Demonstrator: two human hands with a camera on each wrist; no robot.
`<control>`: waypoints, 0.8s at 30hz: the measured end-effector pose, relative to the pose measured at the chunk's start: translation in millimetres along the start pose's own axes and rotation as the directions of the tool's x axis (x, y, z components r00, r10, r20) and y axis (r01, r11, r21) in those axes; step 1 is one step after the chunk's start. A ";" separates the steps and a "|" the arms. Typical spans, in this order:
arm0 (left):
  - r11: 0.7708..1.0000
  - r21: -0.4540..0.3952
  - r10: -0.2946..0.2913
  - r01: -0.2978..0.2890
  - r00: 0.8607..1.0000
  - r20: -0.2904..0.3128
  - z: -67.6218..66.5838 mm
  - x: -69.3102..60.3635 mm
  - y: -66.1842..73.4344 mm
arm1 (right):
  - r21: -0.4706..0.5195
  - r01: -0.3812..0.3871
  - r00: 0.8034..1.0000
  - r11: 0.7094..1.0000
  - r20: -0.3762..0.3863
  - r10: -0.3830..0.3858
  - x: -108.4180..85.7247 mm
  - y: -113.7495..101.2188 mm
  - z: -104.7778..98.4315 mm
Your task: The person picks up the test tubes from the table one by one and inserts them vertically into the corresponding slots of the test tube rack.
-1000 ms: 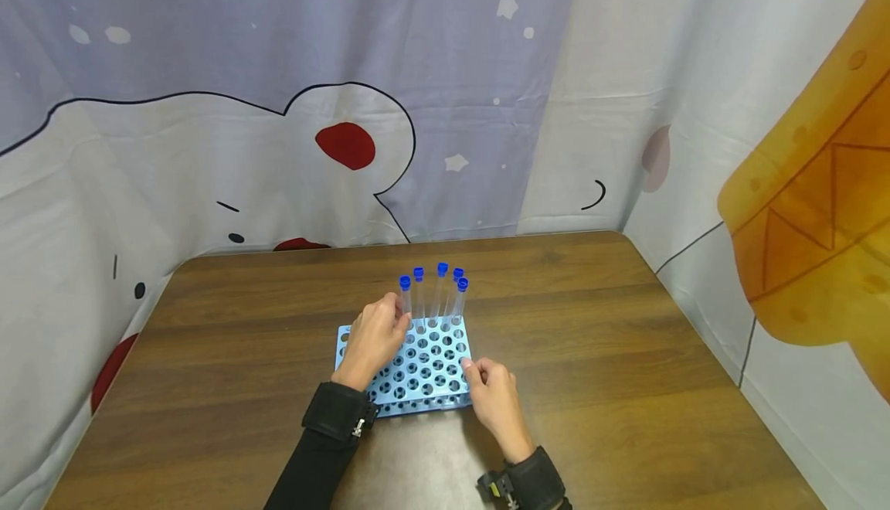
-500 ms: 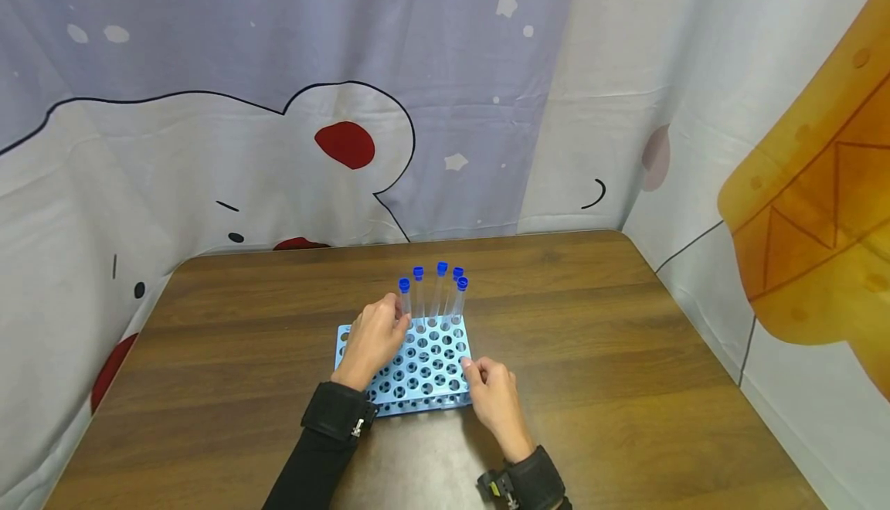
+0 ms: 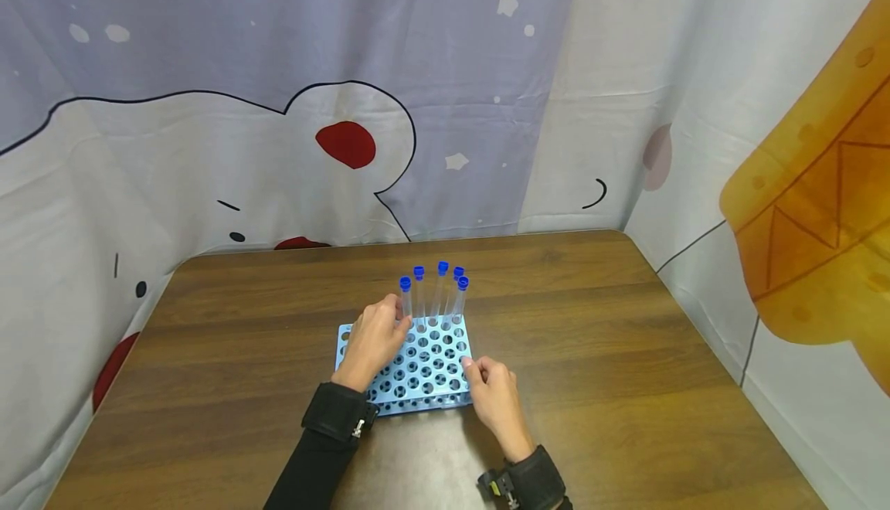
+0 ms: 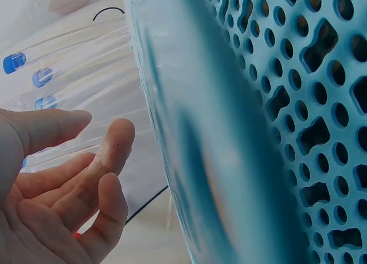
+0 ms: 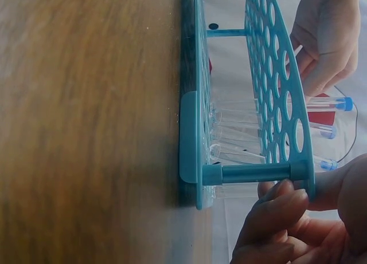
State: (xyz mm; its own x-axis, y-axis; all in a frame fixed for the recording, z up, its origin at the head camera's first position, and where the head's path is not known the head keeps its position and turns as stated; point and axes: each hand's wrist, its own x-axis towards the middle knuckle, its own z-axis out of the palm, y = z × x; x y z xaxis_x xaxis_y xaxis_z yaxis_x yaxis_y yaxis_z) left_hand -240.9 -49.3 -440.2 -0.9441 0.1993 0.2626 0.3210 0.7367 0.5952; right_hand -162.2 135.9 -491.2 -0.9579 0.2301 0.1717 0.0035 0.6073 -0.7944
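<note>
A light-blue test tube rack (image 3: 417, 399) with rows of round holes stands on the table. Several clear test tubes with blue caps, among them one tube (image 3: 442, 269), rise from its far rows, a few leaning. My left hand (image 3: 375, 340) hovers over the rack's left part, beside the leftmost tube (image 3: 405, 284). In the left wrist view its thumb and fingers (image 4: 117, 144) are parted, with nothing between them. At the rack's near right corner my right hand (image 3: 495, 398) pinches the upper plate, thumb on top; the right wrist view shows its fingers (image 5: 281, 207) by the corner post.
The rack has two perforated plates joined by posts (image 5: 252, 173). Around it lies the brown wooden table (image 3: 591, 340). A printed curtain (image 3: 459, 108) hangs behind the table and along its sides.
</note>
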 end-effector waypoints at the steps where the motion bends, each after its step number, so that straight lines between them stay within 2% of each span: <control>1: 1.000 -0.001 -0.003 0.003 1.000 0.003 -0.3 -0.3 0.1 | 0.001 0.000 1.000 1.000 0.000 0.000 -0.1 -0.1 -0.1; 10: 1.000 0.006 -0.030 0.030 1.000 0.007 -2.3 -1.4 -0.2 | 0.006 0.013 1.000 1.000 -0.014 -0.012 -0.4 1.1 2.3; 15: 0.999 0.009 -0.050 0.050 0.999 -0.008 -7.5 -4.0 -0.2 | 0.010 0.014 1.000 1.000 0.006 -0.014 -1.0 -0.2 4.1; 19: 0.999 0.003 -0.045 0.045 0.999 -0.019 -12.2 -3.8 3.6 | 0.017 0.004 1.000 1.000 0.021 -0.004 -0.6 -0.9 3.6; 24: 0.999 -0.011 -0.031 0.031 1.000 -0.003 -14.3 -4.7 7.8 | 0.010 0.003 1.000 1.000 0.009 -0.003 -0.5 -0.4 2.1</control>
State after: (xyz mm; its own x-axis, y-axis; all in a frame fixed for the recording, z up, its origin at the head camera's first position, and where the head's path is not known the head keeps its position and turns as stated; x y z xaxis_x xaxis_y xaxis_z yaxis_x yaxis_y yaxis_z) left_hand -232.9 -53.8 -426.0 -0.9533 0.1743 0.2468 0.2927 0.7354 0.6111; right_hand -162.3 134.0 -492.2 -0.9604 0.2218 0.1688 -0.0019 0.6003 -0.7998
